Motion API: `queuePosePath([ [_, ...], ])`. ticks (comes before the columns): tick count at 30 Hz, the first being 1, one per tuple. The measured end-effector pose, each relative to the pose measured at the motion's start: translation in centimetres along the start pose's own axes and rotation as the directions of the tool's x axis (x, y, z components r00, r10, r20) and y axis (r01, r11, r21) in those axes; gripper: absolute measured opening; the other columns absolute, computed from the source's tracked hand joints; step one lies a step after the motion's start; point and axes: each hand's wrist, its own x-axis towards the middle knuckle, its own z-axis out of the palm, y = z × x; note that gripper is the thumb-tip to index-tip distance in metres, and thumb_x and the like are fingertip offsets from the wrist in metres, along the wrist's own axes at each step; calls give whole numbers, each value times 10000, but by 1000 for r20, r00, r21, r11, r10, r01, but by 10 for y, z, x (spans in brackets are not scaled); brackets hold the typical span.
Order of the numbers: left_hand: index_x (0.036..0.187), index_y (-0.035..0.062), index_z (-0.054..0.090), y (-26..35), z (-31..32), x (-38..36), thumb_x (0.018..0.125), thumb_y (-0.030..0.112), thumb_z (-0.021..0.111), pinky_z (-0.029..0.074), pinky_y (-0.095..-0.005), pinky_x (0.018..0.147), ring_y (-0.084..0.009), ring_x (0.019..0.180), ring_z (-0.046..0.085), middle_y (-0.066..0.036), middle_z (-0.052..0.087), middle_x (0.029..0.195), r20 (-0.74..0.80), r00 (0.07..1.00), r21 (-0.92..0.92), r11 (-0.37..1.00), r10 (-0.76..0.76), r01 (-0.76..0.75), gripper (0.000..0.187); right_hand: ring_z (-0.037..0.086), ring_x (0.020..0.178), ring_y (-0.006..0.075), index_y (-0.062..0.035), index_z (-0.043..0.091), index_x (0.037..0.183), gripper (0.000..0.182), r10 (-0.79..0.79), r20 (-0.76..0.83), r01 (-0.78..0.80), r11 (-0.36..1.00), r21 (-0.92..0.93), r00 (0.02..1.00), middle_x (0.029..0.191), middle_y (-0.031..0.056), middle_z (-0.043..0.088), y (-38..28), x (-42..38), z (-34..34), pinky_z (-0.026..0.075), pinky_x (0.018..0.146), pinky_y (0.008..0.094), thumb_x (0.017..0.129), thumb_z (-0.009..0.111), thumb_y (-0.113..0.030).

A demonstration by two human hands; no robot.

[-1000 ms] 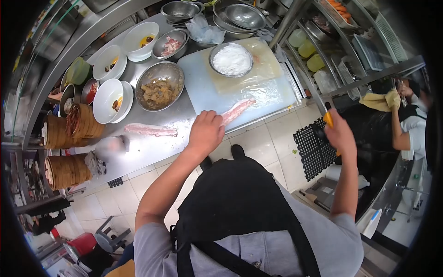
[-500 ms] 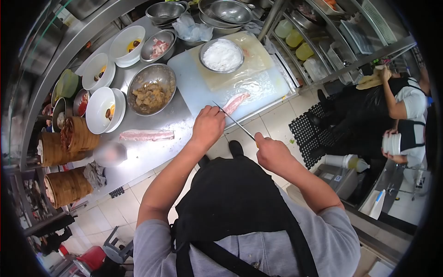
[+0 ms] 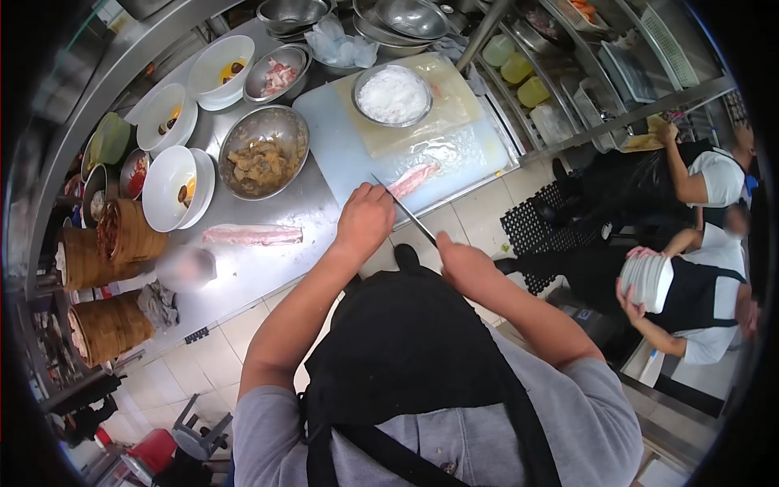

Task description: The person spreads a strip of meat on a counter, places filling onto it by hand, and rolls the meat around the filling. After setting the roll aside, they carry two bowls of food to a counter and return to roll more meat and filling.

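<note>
In the head view my right hand (image 3: 466, 266) is wrapped around the handle of a knife (image 3: 414, 218). Its blade slants up and left, past the fingertips of my left hand (image 3: 367, 215). Those fingers are curled down at the near end of a strip of raw meat (image 3: 414, 180), and they hide that end. The strip lies on a pale cutting board (image 3: 329, 130), with the blade across its near end. A second raw meat strip (image 3: 253, 235) rests on the steel counter (image 3: 320, 264) to the left.
A bowl of white powder (image 3: 393, 96) stands on the board. Left of it are a metal bowl of brownish marinated pieces (image 3: 264, 158), white bowls (image 3: 170, 191) and bamboo steamers (image 3: 109, 325). At right, one co-worker carries stacked white dishes (image 3: 647, 280); another person stands behind.
My right hand and the knife handle have shifted slightly left, while my left hand stays at the meat. The co-worker with the white dishes has come closer into view at right.
</note>
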Motion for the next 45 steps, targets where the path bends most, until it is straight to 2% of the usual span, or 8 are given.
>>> queuePosePath([
  [6, 854, 10, 679, -8, -22, 2, 854, 26, 660, 540, -376, 773, -269, 875, 653, -96, 679, 901, -47, 979, -271, 946, -199, 179, 25, 653, 865, 490, -6, 444, 1145, 349, 146, 96, -160, 975, 152, 985, 861, 278, 661, 18, -60, -34, 516, 754, 541, 858, 618, -103],
  [8, 904, 28, 670, -9, -40, 2, 929, 84, 642, 547, -350, 771, -187, 900, 651, -50, 672, 864, 285, 756, -649, 462, -589, 604, 68, 651, 936, 505, -14, 469, 1129, 334, 282, -20, -275, 946, 170, 959, 926, 320, 666, 28, -64, -52, 519, 812, 538, 854, 611, -138],
  [9, 904, 28, 670, -12, -45, 3, 929, 84, 642, 547, -350, 771, -187, 900, 651, -50, 672, 864, 285, 770, -654, 472, -570, 591, 68, 652, 942, 507, -8, 476, 1119, 318, 337, -84, -319, 931, 176, 938, 932, 328, 665, 39, -58, -63, 519, 814, 537, 853, 604, -127],
  [11, 1044, 34, 642, -21, -55, 0, 996, 112, 598, 542, -335, 792, -159, 912, 637, -46, 659, 915, 461, 637, -860, -134, -617, 492, 102, 652, 945, 512, 7, 485, 1102, 295, 408, -222, -380, 911, 161, 886, 943, 340, 663, 76, -39, -77, 514, 825, 540, 854, 592, -112],
  [21, 1239, -16, 541, -9, -100, 8, 1002, 70, 574, 545, -359, 836, -204, 950, 647, -118, 664, 1072, 454, 644, -878, -432, -616, 207, 254, 749, 763, 350, 53, 638, 1158, 362, 547, -55, -548, 822, -154, 835, 1080, 226, 726, 155, 51, -183, 609, 639, 430, 814, 573, -37],
  [27, 1352, -22, 474, 4, -112, -8, 936, -51, 611, 557, -323, 792, -193, 938, 665, -137, 675, 1052, 309, 621, -948, -177, -720, 266, 438, 748, 956, 334, -24, 748, 1083, 362, 390, 52, -282, 744, -606, 919, 1067, 208, 745, 163, 122, -225, 601, 819, 436, 753, 704, -166],
  [44, 1322, 29, 537, -10, -134, -85, 959, -31, 576, 514, -258, 734, -115, 847, 658, -66, 704, 974, 358, 565, -879, -64, -744, 473, 371, 755, 826, 311, 73, 711, 1062, 527, 587, -25, -524, 703, -481, 809, 970, 204, 750, 131, 140, -290, 598, 734, 436, 704, 810, -301],
  [45, 1327, 34, 541, -12, -132, -89, 961, -26, 581, 506, -252, 754, -111, 863, 657, -61, 713, 979, 371, 596, -873, -48, -713, 486, 374, 742, 875, 335, 53, 698, 1091, 462, 161, -165, -231, 681, -695, 973, 979, 218, 737, 170, 146, -273, 585, 793, 454, 749, 796, -241],
])
